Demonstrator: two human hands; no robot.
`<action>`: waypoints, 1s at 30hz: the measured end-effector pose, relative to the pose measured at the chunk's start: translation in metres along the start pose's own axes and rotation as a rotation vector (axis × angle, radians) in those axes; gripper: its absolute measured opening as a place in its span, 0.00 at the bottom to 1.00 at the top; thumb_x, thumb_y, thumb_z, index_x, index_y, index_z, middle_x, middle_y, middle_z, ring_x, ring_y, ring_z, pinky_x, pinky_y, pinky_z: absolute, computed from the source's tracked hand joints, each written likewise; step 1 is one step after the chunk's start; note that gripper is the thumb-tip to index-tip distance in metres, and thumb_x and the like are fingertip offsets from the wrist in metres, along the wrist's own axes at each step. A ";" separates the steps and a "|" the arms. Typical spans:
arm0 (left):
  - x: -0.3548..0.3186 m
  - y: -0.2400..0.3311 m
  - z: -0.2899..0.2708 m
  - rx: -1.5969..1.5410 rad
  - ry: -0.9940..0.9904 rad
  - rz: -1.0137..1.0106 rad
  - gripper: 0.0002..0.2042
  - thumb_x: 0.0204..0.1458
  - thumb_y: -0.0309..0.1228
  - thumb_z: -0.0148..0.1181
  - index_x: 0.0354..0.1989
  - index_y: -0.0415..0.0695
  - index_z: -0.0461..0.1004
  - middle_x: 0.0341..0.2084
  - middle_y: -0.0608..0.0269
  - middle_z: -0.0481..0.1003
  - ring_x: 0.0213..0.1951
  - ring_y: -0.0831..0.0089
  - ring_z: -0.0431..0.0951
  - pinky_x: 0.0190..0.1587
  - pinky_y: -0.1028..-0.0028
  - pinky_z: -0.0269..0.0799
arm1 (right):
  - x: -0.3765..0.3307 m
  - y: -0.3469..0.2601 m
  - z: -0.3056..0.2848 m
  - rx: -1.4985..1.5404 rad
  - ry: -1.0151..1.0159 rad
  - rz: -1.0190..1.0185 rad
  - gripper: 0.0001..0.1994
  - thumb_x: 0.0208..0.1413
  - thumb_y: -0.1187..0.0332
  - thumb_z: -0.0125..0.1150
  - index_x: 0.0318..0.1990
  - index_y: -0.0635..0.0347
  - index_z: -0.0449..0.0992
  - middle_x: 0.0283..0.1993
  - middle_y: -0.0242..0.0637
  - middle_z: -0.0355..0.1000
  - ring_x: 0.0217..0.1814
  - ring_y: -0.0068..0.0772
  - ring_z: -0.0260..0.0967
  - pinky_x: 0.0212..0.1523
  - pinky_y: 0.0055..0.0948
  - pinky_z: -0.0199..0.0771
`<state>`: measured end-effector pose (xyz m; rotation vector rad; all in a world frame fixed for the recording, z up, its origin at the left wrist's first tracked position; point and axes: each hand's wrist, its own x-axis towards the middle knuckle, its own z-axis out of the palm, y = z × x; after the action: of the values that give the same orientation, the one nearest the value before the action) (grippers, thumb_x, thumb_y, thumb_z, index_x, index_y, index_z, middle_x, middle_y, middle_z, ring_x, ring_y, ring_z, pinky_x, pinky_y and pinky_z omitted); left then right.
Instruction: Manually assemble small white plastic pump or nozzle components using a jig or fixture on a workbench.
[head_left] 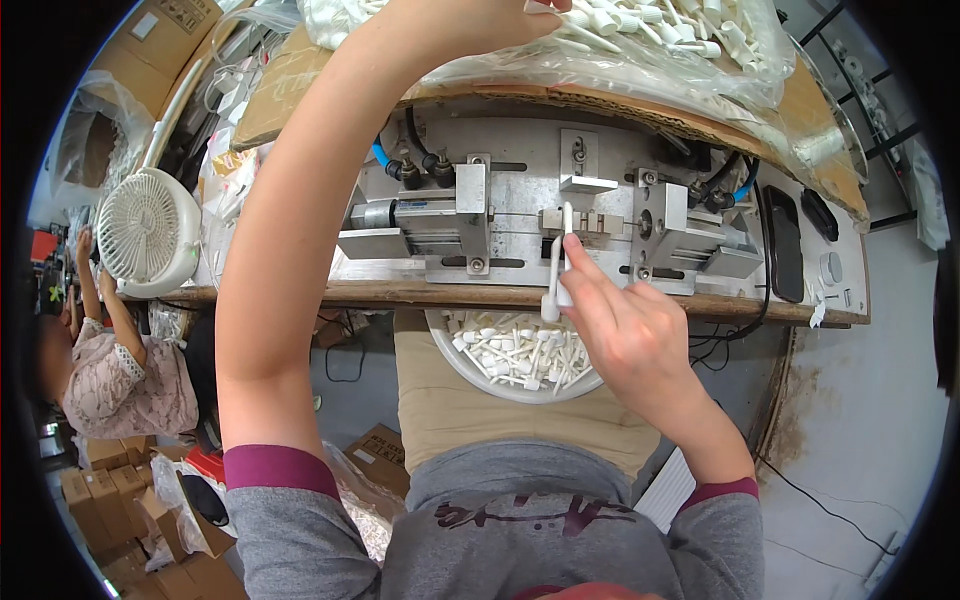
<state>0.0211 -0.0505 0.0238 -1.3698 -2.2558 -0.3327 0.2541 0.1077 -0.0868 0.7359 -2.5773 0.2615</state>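
My right hand [632,330] is closed on white plastic sticks [553,275] with wider, cap-like ends, its index finger stretched along one of them. They stand just in front of the small metal holding block [585,222] in the middle of the bench fixture; whether they touch it I cannot tell. My left arm reaches across to the far side, where my left hand [490,25] is partly cut off by the upper edge. Its fingertips pinch a small white plastic piece [541,7] beside a heap of similar white parts [650,25] on clear plastic film.
Two metal pneumatic clamps, left [430,215] and right [690,225], flank the block. A tub [450,365] of white parts sits at my lap. A phone [783,245] lies at right, a white fan [148,232] stands at left. Another person [130,370] works far left, near cardboard boxes [110,500].
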 end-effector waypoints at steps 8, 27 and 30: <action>-0.006 0.004 0.025 -0.432 0.292 -0.251 0.11 0.46 0.39 0.69 0.33 0.45 0.86 0.30 0.53 0.82 0.35 0.58 0.83 0.42 0.64 0.78 | 0.017 0.004 0.003 0.016 -0.074 0.014 0.12 0.46 0.74 0.66 0.39 0.63 0.74 0.55 0.51 0.77 0.21 0.36 0.72 0.26 0.29 0.72; -0.110 0.123 0.004 -0.514 0.445 -0.215 0.10 0.40 0.32 0.73 0.31 0.44 0.80 0.43 0.62 0.76 0.38 0.61 0.82 0.38 0.63 0.78 | 0.182 0.113 -0.036 0.217 0.075 0.007 0.17 0.54 0.76 0.64 0.53 0.63 0.75 0.48 0.38 0.77 0.40 0.29 0.71 0.36 0.28 0.70; -0.125 0.136 0.016 -0.504 0.444 -0.233 0.11 0.39 0.32 0.73 0.31 0.44 0.80 0.45 0.61 0.75 0.39 0.61 0.81 0.38 0.61 0.79 | 0.203 0.125 -0.016 0.123 -0.116 0.011 0.22 0.47 0.81 0.62 0.54 0.63 0.73 0.50 0.43 0.74 0.47 0.38 0.70 0.47 0.33 0.71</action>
<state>0.1856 -0.0755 -0.0595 -1.1006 -2.0186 -1.2237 0.0382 0.1245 0.0144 0.8027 -2.6948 0.3950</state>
